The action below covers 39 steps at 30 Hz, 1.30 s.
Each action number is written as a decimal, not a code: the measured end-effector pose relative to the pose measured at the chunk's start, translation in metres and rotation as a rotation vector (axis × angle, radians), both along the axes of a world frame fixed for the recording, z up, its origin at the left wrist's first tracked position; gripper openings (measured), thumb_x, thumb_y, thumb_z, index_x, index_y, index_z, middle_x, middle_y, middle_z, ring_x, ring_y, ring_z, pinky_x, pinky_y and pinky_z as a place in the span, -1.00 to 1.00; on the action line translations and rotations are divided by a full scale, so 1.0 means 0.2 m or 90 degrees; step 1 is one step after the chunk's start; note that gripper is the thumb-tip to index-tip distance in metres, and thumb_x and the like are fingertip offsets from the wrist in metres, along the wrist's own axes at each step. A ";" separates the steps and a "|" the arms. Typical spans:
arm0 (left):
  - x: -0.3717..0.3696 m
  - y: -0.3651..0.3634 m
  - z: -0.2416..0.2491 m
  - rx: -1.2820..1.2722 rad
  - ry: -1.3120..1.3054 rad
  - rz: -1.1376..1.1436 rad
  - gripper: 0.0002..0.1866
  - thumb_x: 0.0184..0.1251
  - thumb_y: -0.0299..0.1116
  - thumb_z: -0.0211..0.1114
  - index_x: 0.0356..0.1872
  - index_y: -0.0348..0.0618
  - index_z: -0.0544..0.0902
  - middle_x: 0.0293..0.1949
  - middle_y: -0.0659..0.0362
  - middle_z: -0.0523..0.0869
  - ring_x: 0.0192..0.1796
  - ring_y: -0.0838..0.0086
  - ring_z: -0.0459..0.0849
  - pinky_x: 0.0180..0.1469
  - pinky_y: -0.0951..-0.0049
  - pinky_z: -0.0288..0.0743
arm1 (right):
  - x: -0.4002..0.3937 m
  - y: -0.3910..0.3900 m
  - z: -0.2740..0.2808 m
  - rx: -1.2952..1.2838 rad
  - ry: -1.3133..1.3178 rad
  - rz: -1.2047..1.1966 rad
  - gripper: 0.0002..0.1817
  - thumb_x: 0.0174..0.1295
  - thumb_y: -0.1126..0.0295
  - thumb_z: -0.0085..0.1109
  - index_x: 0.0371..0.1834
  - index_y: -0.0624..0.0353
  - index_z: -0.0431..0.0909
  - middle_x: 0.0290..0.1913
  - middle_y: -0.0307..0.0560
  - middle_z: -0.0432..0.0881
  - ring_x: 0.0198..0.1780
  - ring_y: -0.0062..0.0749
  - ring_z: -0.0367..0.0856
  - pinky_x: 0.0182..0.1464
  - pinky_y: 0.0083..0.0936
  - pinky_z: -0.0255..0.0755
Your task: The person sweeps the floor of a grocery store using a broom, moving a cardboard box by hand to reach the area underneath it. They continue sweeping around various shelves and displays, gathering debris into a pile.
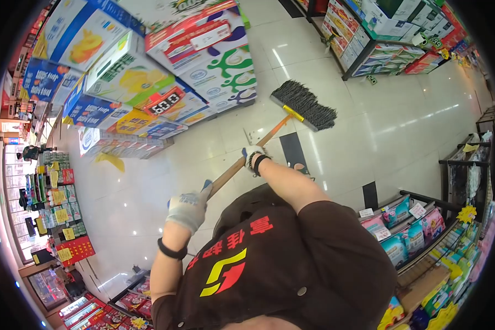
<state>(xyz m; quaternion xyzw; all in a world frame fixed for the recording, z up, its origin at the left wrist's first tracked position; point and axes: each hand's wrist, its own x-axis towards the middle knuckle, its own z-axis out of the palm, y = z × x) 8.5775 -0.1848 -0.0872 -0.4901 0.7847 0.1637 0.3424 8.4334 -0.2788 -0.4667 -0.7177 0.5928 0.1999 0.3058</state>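
A mop with a wooden handle (228, 175) runs diagonally across the head view, its dark grey string head (304, 104) flat on the tiled floor (203, 146). A yellow clamp joins the handle to the head. Lower down, near the handle's end, my left hand (189, 209) is closed round the wood, in a white and blue glove. Farther up, my right hand (252, 157), gloved too, grips the handle nearer the mop head. Dark bands sit on both wrists.
Stacked cartons (132, 77) with a red price display stand at the upper left. Another carton display (390, 52) is at the upper right. Shelves of packaged goods (404, 242) line the lower right, with more shelves (63, 203) at the far left.
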 end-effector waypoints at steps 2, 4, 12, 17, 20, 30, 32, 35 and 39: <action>0.25 0.07 0.08 0.003 -0.021 0.029 -0.45 0.16 -0.36 0.03 0.25 0.08 0.22 -0.27 0.08 0.63 -0.24 0.21 0.62 -0.23 0.20 0.44 | 0.26 0.07 0.16 0.154 -0.183 -0.321 -0.66 0.19 0.10 -0.22 -0.15 -0.03 0.50 -0.10 -0.12 0.56 -0.12 -0.27 0.54 -0.12 -0.43 0.41; 0.50 0.14 0.14 -0.037 -0.050 0.046 -0.45 0.16 -0.34 0.04 0.24 0.08 0.24 -0.28 0.07 0.63 -0.24 0.20 0.62 -0.24 0.20 0.44 | 0.56 0.15 0.29 0.322 -0.367 -0.637 -0.60 0.16 0.03 -0.16 -0.09 -0.01 0.47 -0.06 -0.07 0.54 -0.10 -0.22 0.53 -0.10 -0.42 0.41; 1.09 0.44 0.42 -0.039 -0.069 0.150 -0.50 0.19 -0.26 0.04 0.21 0.10 0.27 -0.26 0.07 0.62 -0.24 0.18 0.62 -0.21 0.18 0.44 | 1.35 0.44 0.40 0.660 -0.664 -0.961 -0.85 0.03 0.29 0.02 -0.38 0.05 0.34 -0.51 -0.09 0.43 -0.48 -0.31 0.49 -0.49 -0.33 0.44; 1.16 0.57 0.70 -0.176 0.006 0.144 -0.58 0.07 -0.29 0.17 0.04 0.01 0.47 -0.43 0.13 0.58 -0.39 0.23 0.58 -0.35 0.24 0.34 | 1.60 0.56 0.42 0.826 -0.813 -1.024 -0.89 -0.02 0.33 0.15 -0.53 0.00 0.40 -0.53 -0.20 0.47 -0.47 -0.38 0.51 -0.35 -0.34 0.51; 1.18 0.68 0.88 -0.294 0.061 0.099 -0.58 -0.03 -0.33 0.24 -0.03 0.01 0.53 -0.48 0.14 0.54 -0.46 0.26 0.54 -0.39 0.27 0.28 | 1.64 0.61 0.66 0.847 -0.781 -1.005 -0.89 -0.03 0.36 0.17 -0.55 -0.01 0.41 -0.53 -0.19 0.48 -0.45 -0.35 0.52 -0.35 -0.37 0.52; 1.16 0.73 1.21 -0.216 0.280 -0.011 -0.64 0.13 -0.54 0.20 0.01 -0.23 0.52 -0.30 0.09 0.65 -0.40 0.43 0.62 -0.37 0.51 0.48 | 1.15 0.65 1.30 0.654 -0.978 -0.992 -0.67 -0.01 0.27 0.26 -0.28 0.21 0.40 -0.31 0.03 0.53 -0.32 -0.21 0.57 -0.19 -0.31 0.53; 1.12 0.69 1.18 -0.174 0.345 0.084 -0.59 0.08 -0.59 0.23 0.02 -0.21 0.52 -0.10 0.03 0.63 -0.12 0.29 0.64 -0.11 0.46 0.49 | 0.97 0.64 1.33 0.598 -1.024 -1.040 -0.67 0.00 0.26 0.26 -0.30 0.20 0.39 -0.34 0.02 0.52 -0.32 -0.21 0.56 -0.22 -0.32 0.53; 0.93 0.58 1.09 -0.215 0.302 -0.008 -0.54 -0.08 -0.53 0.30 -0.03 -0.17 0.54 -0.20 0.04 0.60 -0.19 0.20 0.59 -0.14 0.43 0.42 | 0.64 0.60 1.31 0.538 -1.078 -1.132 -0.67 0.00 0.27 0.27 -0.29 0.18 0.37 -0.37 -0.01 0.50 -0.33 -0.22 0.55 -0.24 -0.32 0.53; 0.55 0.39 0.91 -0.270 0.435 -0.179 -0.55 -0.19 -0.48 0.38 -0.12 -0.16 0.59 -0.35 0.04 0.62 -0.37 0.15 0.59 -0.26 0.31 0.41 | 0.12 0.63 1.21 0.316 -1.216 -1.208 -0.73 0.01 0.35 0.24 -0.30 0.20 0.38 -0.38 -0.04 0.51 -0.33 -0.25 0.56 -0.25 -0.33 0.53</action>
